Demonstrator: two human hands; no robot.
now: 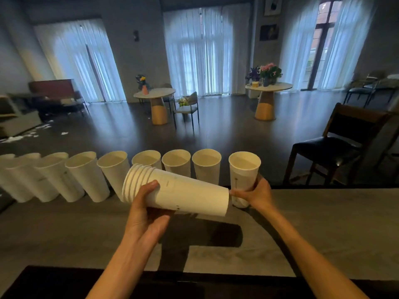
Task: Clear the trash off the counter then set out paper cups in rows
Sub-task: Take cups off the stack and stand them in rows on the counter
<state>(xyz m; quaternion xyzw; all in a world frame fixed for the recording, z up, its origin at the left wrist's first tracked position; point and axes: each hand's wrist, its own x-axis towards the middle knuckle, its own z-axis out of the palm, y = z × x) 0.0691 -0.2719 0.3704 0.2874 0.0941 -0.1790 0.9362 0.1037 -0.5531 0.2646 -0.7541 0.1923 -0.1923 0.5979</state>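
Counter [64, 234]: lying broad and bare on the near side, giving plenty of room for further rows, but dropping off sharply at the far edge, beyond it floor and a dark chair [336, 147].

Row of cups [86, 175]: standing upright right along that far edge, rims nearly touching. Risking a chain topple here, probably from any sideways nudge, and sending cups over the drop.

Stack of cups [190, 195]: lying tilted on its side in the air, rims pointing left, hanging just in front of the row's middle cups. Likely brushing them if swung forward; possibly shedding nested cups if tipped rim-down.

Single cup [243, 175]: standing upright at the row's right end, a little apart from its neighbour, base at or just above the counter; not telling which. Being light and tall, likely tipping if let go before sitting flat.

Left hand [146, 212]: gripping the stack near its rims, thumb over the top, fingers underneath.

Right hand [257, 193]: wrapping round the single cup's lower half, fingertips lying close to the stack's base, so risking a bump while pulling away.
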